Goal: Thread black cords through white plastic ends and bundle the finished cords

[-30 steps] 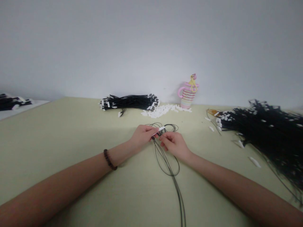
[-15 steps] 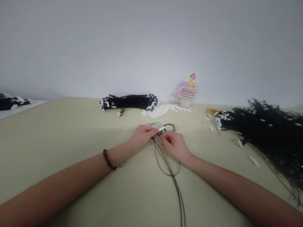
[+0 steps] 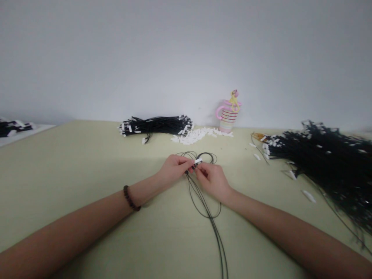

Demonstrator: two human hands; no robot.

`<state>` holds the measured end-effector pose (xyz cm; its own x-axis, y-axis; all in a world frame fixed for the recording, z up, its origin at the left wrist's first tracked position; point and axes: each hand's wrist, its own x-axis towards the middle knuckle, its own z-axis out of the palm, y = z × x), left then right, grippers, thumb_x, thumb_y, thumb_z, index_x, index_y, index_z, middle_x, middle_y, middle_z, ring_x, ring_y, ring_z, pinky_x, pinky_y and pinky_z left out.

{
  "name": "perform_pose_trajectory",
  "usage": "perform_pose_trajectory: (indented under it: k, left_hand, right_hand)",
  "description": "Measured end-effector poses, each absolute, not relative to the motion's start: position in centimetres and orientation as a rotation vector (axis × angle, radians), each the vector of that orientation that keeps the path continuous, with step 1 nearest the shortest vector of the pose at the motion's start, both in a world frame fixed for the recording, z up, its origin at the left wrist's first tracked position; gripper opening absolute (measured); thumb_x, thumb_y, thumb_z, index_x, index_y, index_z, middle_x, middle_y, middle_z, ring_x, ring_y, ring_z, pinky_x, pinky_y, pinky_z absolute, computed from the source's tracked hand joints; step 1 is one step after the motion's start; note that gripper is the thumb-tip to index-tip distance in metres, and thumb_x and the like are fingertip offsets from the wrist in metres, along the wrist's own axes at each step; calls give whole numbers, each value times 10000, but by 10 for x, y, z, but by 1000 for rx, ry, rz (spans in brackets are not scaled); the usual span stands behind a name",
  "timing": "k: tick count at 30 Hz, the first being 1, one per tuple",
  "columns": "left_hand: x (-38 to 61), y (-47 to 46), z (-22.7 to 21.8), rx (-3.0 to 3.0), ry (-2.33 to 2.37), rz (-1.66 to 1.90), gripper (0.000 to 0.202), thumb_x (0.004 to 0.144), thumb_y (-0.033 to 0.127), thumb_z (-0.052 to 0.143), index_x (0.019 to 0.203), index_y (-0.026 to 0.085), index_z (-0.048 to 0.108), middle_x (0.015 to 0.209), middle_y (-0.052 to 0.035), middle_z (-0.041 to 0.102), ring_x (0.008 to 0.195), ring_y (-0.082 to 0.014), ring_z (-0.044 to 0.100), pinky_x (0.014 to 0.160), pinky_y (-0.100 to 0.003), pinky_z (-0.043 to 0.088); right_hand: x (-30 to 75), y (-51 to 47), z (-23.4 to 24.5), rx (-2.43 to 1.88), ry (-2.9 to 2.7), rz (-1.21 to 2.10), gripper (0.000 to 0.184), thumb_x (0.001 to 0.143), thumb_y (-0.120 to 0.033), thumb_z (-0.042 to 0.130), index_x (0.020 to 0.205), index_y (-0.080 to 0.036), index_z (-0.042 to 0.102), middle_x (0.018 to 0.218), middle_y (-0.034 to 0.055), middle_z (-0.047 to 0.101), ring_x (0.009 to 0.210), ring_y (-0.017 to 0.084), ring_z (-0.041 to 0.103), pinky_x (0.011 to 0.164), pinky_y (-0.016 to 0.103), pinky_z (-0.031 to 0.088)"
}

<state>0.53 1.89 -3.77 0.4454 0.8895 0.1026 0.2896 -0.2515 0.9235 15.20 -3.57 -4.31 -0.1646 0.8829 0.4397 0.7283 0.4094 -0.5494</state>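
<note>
My left hand (image 3: 176,166) and my right hand (image 3: 212,179) meet over the middle of the table, fingers pinched close together. Between the left thumb and fingers is a small white connector (image 3: 198,160), its tip showing past the thumb. Thin black cables (image 3: 209,215) run from the fingers down toward the table's near edge, and more of them loop on the tabletop behind the hands. The right fingertips press together on the cable ends beside the connector; the exact contact is hidden by the fingers.
At the back lies a bundle of black cables (image 3: 158,125) with white ends, beside a pile of white connectors (image 3: 196,136) and a striped pink mug (image 3: 229,118). A large heap of black cables (image 3: 325,159) covers the right side. More cables (image 3: 14,127) lie far left.
The view has shifted slightly, moving the background a little to the left. Both hands keep their hold, with only slight finger motion around the connector.
</note>
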Motion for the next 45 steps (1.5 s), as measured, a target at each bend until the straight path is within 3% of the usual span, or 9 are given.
perform_pose_trajectory:
  k: [4, 14, 18, 25, 28, 31, 35, 38, 45]
  left_hand:
    - [6, 18, -31, 1784, 1043, 832, 334, 715, 429, 508, 688, 133, 661, 586, -16, 567, 513, -90, 429, 471, -198, 314]
    - [-18, 24, 40, 1455, 747, 1053, 165, 664, 282, 619, 674, 118, 635, 559, -17, 533, 516, -74, 459, 482, -193, 340]
    - [-29, 14, 52, 1617, 638, 718, 206, 647, 333, 619, 630, 131, 654, 497, -27, 530, 451, -82, 434, 444, -213, 324]
    - [-13, 0, 36, 2002, 562, 256, 263, 697, 385, 551, 694, 155, 677, 552, -40, 588, 476, -96, 448, 442, -203, 324]
    - [-6, 3, 18, 2078, 584, 232, 286, 708, 391, 533, 707, 143, 677, 555, -34, 590, 431, -72, 391, 397, -185, 261]
    - [-5, 11, 0, 2084, 637, 279, 308, 715, 406, 519, 680, 137, 665, 554, -26, 582, 423, -66, 386, 395, -179, 259]
    - [-5, 19, -15, 2042, 716, 372, 354, 736, 434, 480, 608, 136, 621, 530, -12, 545, 419, -67, 381, 408, -184, 272]
    - [-2, 20, -20, 2018, 749, 458, 343, 727, 425, 491, 603, 134, 622, 488, 5, 508, 416, -71, 375, 414, -189, 275]
    - [3, 21, -31, 1902, 809, 578, 331, 718, 427, 507, 631, 130, 623, 506, 1, 512, 451, -86, 412, 434, -201, 308]
  right_hand:
    - [154, -32, -46, -1357, -1879, 353, 206, 804, -224, 408, 710, -149, 575, 568, 0, 522, 505, 85, 427, 489, 191, 293]
    - [162, -22, -47, -988, -1702, 1131, 218, 718, -300, 577, 834, -123, 629, 686, 21, 583, 578, 76, 478, 511, 184, 355]
    - [178, -19, -40, -942, -1629, 1508, 185, 728, -257, 569, 858, -135, 619, 636, 4, 574, 543, 64, 482, 500, 172, 364]
    - [207, 3, -37, -779, -1230, 1799, 302, 754, -259, 417, 969, -125, 582, 955, 97, 607, 876, 158, 570, 820, 333, 419]
    - [204, 3, -32, -887, -1375, 1635, 375, 761, -308, 413, 1082, -151, 524, 1088, 111, 562, 1005, 185, 526, 871, 366, 390]
    - [194, -5, -25, -1124, -1592, 996, 444, 685, -309, 563, 1108, -185, 506, 1191, 87, 495, 1117, 195, 436, 926, 341, 335]
    - [178, -27, -15, -1146, -1805, 241, 209, 707, -280, 544, 879, -166, 578, 873, 55, 608, 824, 152, 547, 740, 257, 405]
    - [165, -46, -13, -1123, -2075, 172, 154, 754, -242, 468, 651, -172, 558, 563, -3, 546, 520, 91, 476, 544, 208, 352]
    - [146, -53, -36, -1338, -2298, 157, 165, 748, -193, 452, 616, -152, 542, 610, 21, 561, 546, 97, 472, 509, 220, 269]
